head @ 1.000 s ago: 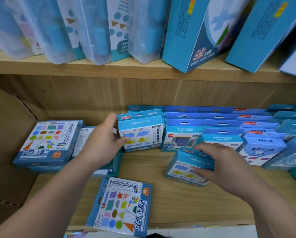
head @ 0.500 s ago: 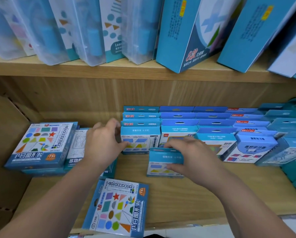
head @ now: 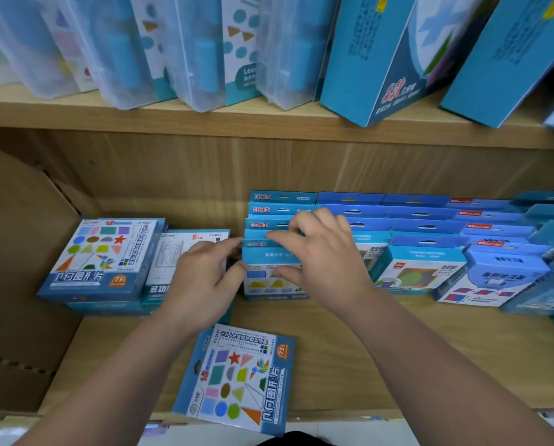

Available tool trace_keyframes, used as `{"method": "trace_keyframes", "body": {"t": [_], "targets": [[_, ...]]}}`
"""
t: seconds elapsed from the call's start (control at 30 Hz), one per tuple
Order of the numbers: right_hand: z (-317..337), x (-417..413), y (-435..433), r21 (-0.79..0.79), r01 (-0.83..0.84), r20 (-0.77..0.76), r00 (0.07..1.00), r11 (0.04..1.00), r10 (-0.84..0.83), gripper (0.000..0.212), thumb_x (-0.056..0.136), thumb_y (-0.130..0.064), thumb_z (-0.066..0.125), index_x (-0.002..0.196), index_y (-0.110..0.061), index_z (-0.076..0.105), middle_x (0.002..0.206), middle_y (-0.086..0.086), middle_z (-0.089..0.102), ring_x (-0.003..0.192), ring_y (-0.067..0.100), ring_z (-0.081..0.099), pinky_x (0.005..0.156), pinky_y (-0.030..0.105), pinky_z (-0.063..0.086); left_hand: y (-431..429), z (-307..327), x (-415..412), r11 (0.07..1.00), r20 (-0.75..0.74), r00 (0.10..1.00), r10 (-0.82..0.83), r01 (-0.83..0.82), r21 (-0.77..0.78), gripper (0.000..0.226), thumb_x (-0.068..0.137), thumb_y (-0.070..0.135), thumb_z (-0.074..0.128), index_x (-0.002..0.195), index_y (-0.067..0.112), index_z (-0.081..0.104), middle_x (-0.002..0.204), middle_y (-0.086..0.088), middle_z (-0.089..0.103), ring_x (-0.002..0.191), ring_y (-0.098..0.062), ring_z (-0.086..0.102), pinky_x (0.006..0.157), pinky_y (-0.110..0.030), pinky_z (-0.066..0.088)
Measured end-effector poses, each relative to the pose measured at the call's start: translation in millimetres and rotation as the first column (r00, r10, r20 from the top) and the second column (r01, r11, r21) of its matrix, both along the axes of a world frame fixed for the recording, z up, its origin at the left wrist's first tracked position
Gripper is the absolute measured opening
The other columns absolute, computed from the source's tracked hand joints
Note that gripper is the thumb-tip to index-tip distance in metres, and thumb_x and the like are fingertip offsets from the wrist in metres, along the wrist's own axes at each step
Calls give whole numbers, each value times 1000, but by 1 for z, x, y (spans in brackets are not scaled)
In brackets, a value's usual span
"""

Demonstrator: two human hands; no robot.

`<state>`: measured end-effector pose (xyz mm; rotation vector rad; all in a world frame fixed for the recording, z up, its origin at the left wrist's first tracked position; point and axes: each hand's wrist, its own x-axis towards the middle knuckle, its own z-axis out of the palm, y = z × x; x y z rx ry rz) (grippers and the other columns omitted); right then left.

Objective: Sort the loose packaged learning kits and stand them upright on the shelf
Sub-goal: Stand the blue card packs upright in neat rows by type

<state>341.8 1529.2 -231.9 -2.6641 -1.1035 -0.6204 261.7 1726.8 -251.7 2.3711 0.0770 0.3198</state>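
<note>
Right hand [head: 320, 252] grips the front kit [head: 269, 280], fingers curled over its top flap and thumb on its printed face. Left hand [head: 205, 272], fingers bent, meets the kit's left edge; whether it pinches or merely steadies cannot be determined. Half a second ago this kit was held clear of the leftmost row [head: 282, 197]. It now stands upright on the shelf board [head: 398, 349], touching that row as its front unit, so this placement is effectively complete. A shapes kit [head: 237, 378] lies flat at the shelf front, and a flat stack [head: 98, 259] at left is not yet sorted.
</note>
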Motion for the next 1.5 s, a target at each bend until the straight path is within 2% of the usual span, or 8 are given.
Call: {"method": "trace_keyframes", "body": {"t": [0.2, 0.33, 0.8, 1.0, 1.17, 1.3, 1.4, 1.5], "targets": [[-15, -3, -25, 94, 156, -1, 988, 983, -157, 75, 56, -61, 85, 120, -27, 65, 106, -3, 58, 102, 24, 51, 84, 39, 31, -6, 1, -1, 985, 21, 1000, 6, -9, 171, 60, 70, 65, 65, 123, 38, 60, 97, 14, 69, 94, -11, 59, 84, -38, 50], [-26, -3, -42, 133, 265, 5, 963, 955, -268, 76, 52, -62, 87, 116, -24, 70, 106, -5, 64, 107, 25, 50, 86, 41, 32, -6, -6, 5, 976, 69, 996, 54, -67, 207, 46, 75, 41, 82, 118, 32, 67, 95, 8, 73, 90, -15, 63, 81, -41, 54], [-37, -5, -39, 149, 322, -45, 947, 935, -319, 72, 59, -53, 88, 119, -19, 69, 118, -1, 63, 118, 29, 48, 96, 48, 32, -9, -10, 13, 927, 93, 993, 67, -96, 363, 30, 75, 42, 82, 98, 26, 71, 84, 8, 72, 83, -19, 64, 78, -37, 46], [-35, -21, -40, 195, 343, -91, 939, 919, -332, 84, 66, -54, 84, 137, -19, 57, 123, 2, 59, 119, 27, 46, 94, 48, 37, -3, -12, -3, 925, 66, 994, 87, -105, 365, 61, 78, 51, 77, 124, 13, 65, 102, -2, 73, 102, -23, 63, 90, -42, 51], [-37, -48, -42, 328, 250, -67, 968, 911, -242, 59, 79, -54, 70, 123, -16, 65, 119, 5, 59, 112, 29, 52, 95, 44, 41, 19, -15, -44, 932, 220, 968, 120, -187, 312, 50, 85, 45, 66, 123, 11, 66, 116, -4, 69, 110, -26, 59, 99, -35, 42], [-45, -66, -30, 233, 93, -322, 947, 968, -13, 53, 80, -64, 63, 113, -24, 69, 109, -4, 60, 105, 19, 57, 90, 31, 43, 47, -10, -64, 859, 211, 935, 284, -346, 377, 52, 86, 45, 60, 126, 11, 63, 127, -9, 61, 119, -31, 52, 104, -41, 35], [-49, -76, -15, -56, -20, -663, 748, 998, -22, 88, 65, -89, 54, 133, -34, 56, 124, -15, 51, 119, 9, 44, 101, 29, 40, 67, -5, -70, 786, 174, 904, 391, -426, 447, 64, 86, 54, 54, 128, 6, 60, 130, -17, 58, 123, -36, 47, 106, -49, 35], [-54, -86, -4, -160, -116, -739, 673, 980, -41, 116, 48, -94, 60, 148, -42, 33, 134, -21, 38, 126, 6, 32, 106, 29, 32, 86, -7, -74, 733, 54, 863, 502, -458, 503, 80, 82, 69, 44, 136, 12, 54, 140, -19, 50, 130, -42, 39, 111, -54, 33]]}}
